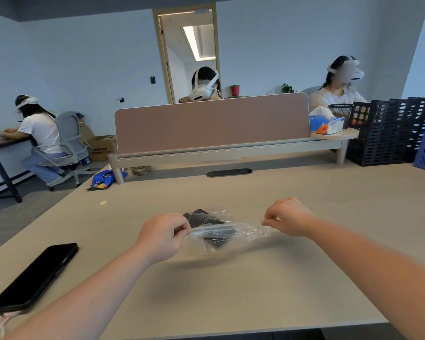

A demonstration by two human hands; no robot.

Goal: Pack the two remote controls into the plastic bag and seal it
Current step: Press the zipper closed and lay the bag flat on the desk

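Observation:
A clear plastic bag (241, 230) is stretched between my two hands just above the desk (231, 290). Two dark remote controls (206, 220) lie inside it, side by side, their far ends pointing away from me. My left hand (162, 235) pinches the left end of the bag's near edge between thumb and fingers. At the right end of the same edge, my right hand (287, 218) pinches too. I cannot tell whether the strip along that edge is pressed closed.
A black phone (35, 276) lies face down at the desk's near left. A pink divider panel (211, 121) stands across the back, with a tissue box (326, 121) and dark crates (390, 128) at the right. A blue snack packet (106, 179) lies back left. Other people sit beyond.

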